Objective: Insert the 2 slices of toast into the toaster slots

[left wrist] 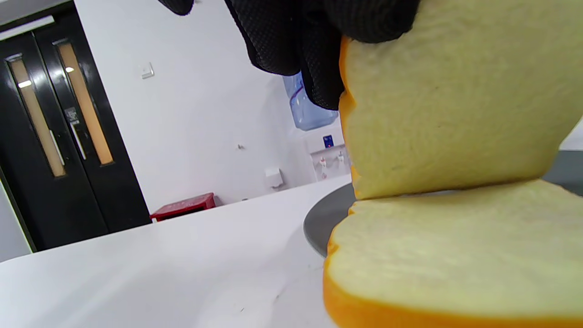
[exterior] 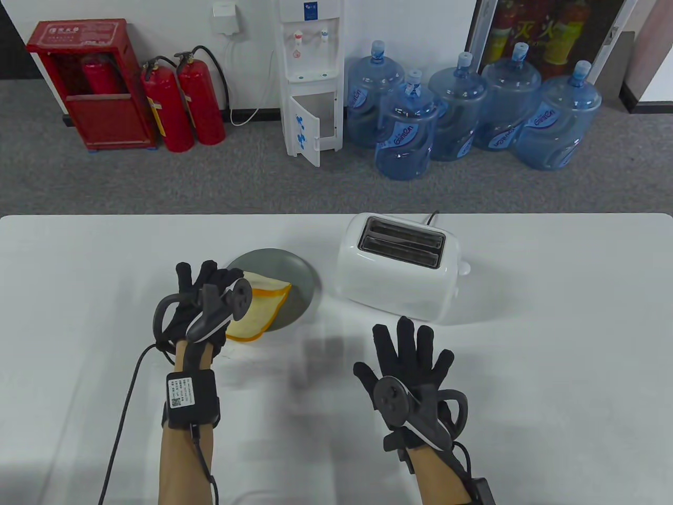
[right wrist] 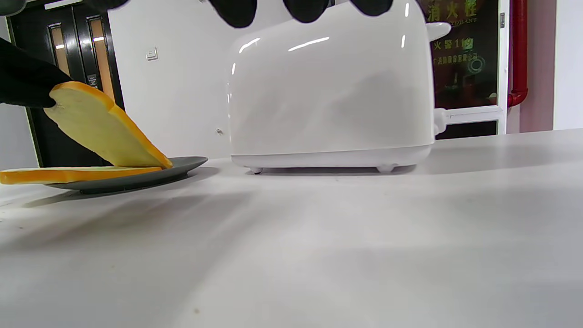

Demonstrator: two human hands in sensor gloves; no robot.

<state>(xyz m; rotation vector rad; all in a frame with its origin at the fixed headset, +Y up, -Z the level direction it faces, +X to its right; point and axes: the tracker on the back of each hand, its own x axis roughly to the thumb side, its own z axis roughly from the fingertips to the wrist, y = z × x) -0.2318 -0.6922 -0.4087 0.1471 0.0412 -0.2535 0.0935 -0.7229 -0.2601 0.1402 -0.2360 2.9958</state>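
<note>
Two toast slices lie on a grey plate (exterior: 302, 273). My left hand (exterior: 207, 294) pinches the upper slice (left wrist: 451, 114) at its near edge and tilts it up, its far edge still touching the plate (right wrist: 136, 175). The lower slice (left wrist: 455, 255) lies flat, jutting past the plate's near rim. In the right wrist view the raised slice (right wrist: 98, 127) leans over the flat one (right wrist: 68, 175). The white toaster (exterior: 399, 268) stands to the right of the plate, both top slots bare. My right hand (exterior: 407, 357) hovers open in front of the toaster (right wrist: 332, 86), fingers spread, holding nothing.
The toaster's lever knob (exterior: 464, 268) sticks out on its right side and its cord (exterior: 432, 216) runs off the table's far edge. Beyond the table stand a water dispenser (exterior: 310, 79), several blue water jugs (exterior: 462, 115) and red fire extinguishers (exterior: 184, 105).
</note>
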